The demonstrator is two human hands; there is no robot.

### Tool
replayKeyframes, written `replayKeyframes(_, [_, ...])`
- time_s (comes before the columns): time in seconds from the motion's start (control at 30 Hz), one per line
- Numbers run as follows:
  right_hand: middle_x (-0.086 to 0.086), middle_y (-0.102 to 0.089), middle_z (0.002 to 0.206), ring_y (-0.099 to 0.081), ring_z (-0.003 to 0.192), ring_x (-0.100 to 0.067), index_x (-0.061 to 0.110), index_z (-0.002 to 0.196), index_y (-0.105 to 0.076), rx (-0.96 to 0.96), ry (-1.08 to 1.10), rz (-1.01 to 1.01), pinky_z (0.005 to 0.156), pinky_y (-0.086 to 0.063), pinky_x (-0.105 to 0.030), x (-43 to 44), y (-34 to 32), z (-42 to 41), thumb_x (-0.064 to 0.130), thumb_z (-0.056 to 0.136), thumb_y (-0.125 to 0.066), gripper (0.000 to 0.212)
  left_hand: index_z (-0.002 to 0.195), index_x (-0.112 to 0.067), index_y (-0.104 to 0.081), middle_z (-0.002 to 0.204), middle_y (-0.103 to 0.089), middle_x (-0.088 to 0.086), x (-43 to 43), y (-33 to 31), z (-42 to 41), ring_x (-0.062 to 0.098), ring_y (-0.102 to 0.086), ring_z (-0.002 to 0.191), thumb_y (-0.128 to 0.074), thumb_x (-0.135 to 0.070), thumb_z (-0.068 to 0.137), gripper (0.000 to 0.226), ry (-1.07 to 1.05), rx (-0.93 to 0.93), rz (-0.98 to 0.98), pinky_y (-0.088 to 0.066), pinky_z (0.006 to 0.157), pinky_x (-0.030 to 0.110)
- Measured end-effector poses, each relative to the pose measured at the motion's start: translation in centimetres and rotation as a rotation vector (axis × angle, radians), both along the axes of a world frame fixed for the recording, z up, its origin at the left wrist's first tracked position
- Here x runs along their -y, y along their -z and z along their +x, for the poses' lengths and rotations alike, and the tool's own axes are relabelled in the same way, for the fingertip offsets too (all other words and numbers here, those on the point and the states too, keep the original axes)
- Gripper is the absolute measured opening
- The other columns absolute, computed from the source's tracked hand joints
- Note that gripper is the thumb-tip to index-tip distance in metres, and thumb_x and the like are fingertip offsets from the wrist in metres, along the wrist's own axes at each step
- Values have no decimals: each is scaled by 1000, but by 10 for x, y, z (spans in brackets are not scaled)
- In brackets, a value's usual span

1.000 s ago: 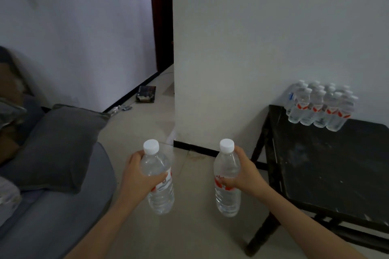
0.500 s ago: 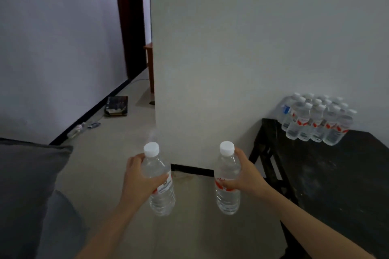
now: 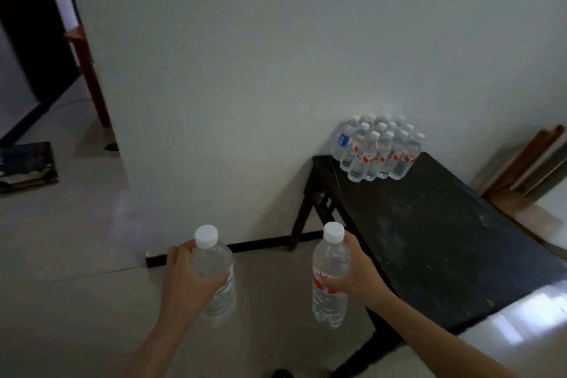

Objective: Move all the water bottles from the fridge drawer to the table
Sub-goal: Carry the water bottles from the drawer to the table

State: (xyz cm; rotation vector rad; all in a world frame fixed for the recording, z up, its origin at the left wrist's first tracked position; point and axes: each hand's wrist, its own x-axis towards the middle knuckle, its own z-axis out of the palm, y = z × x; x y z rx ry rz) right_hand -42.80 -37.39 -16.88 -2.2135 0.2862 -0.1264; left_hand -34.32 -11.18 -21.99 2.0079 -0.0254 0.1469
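My left hand [image 3: 184, 281] grips a clear water bottle [image 3: 214, 282] with a white cap, held upright over the floor. My right hand [image 3: 357, 276] grips a second water bottle [image 3: 329, 276], clear with a red label, just left of the black table [image 3: 435, 230]. At the table's far corner against the wall stands a tight cluster of several water bottles [image 3: 379, 149]. The fridge drawer is out of view.
A white wall corner [image 3: 129, 181] juts out ahead on the left, with a dark doorway [image 3: 27, 40] and a brown wooden leg [image 3: 89, 70] beyond it. A dark flat object [image 3: 27, 167] lies on the floor at left. Wooden boards [image 3: 530, 159] lean at the right.
The view has swung right and closer to the table; the sofa and cushion have left the frame. Both hands still hold their bottles upright in the same grip.
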Motion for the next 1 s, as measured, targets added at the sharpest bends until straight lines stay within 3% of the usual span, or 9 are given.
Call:
replayKeyframes(0.1, [17, -51, 104, -54, 97, -3, 45, 102, -36, 13, 97, 27, 82, -46, -19, 24, 0, 4, 14, 64, -82, 68, 107, -4, -56, 102, -52, 11, 28, 4, 16, 32, -58, 92, -87, -13, 50, 66, 71, -22, 15, -44, 79, 35])
replayKeyframes(0.2, [17, -50, 105, -53, 102, -8, 43, 112, -30, 17, 168, 45, 88, -47, -28, 52, 0, 11, 15, 63, -83, 77, 110, -3, -55, 101, -44, 4, 60, -1, 32, 25, -52, 90, -86, -11, 52, 66, 115, 7, 12, -39, 81, 31])
replayKeyframes(0.27, [19, -50, 103, -52, 102, -7, 39, 117, -28, 25, 200, 34, 87, -47, -28, 72, -1, 18, 16, 62, -83, 81, 108, -4, -56, 101, -44, 3, 82, -4, 45, 18, -49, 85, -86, -12, 53, 64, 163, 22, 4, -38, 79, 29])
replayKeyframes(0.37, [19, -49, 105, -52, 103, -8, 39, 119, -27, 35, 202, 37, 81, -46, -22, 115, -1, 32, 16, 61, -83, 83, 97, -11, -60, 97, -54, 6, 125, -3, 78, 19, -59, 80, -84, -31, 50, 57, 251, 6, 27, -47, 72, 31])
replayKeyframes(0.5, [22, -45, 103, -46, 106, -6, 41, 119, -23, 7, 165, 29, 87, -43, -25, 171, -2, 60, 15, 63, -82, 85, 90, -14, -60, 89, -61, 13, 190, -2, 118, 22, -65, 77, -76, -51, 45, 60, 253, -26, 15, -53, 65, 34])
replayKeyframes(0.67, [17, -47, 111, -47, 110, -7, 43, 114, -28, 26, 178, 58, 85, -43, -21, 241, 8, 88, 16, 61, -83, 81, 105, -5, -53, 103, -46, 7, 277, -16, 143, 18, -51, 86, -84, -16, 57, 58, 247, 55, -30, -41, 76, 31])
replayKeyframes(0.83, [6, -36, 117, -41, 109, -9, 37, 111, -30, 78, 298, 94, 82, -42, -21, 298, 19, 105, 9, 60, -83, 78, 98, -7, -55, 100, -55, 9, 347, -5, 166, 20, -59, 86, -83, -36, 49, 63, 320, 8, -45, -52, 76, 38])
replayKeyframes(0.93, [8, -41, 113, -45, 106, -10, 36, 107, -34, 75, 379, 119, 80, -42, -19, 328, 29, 113, 5, 59, -83, 76, 98, -5, -54, 99, -57, 8, 387, 1, 178, 20, -59, 88, -84, -31, 52, 61, 364, -44, -41, -52, 77, 38])
replayKeyframes(1.0, [9, -44, 108, -49, 100, -10, 38, 102, -36, 77, 431, 132, 76, -43, -17, 345, 34, 118, 4, 59, -83, 72, 98, -6, -56, 99, -59, 10, 416, 8, 189, 20, -61, 88, -80, -41, 50, 63, 419, -60, -34, -54, 78, 40])
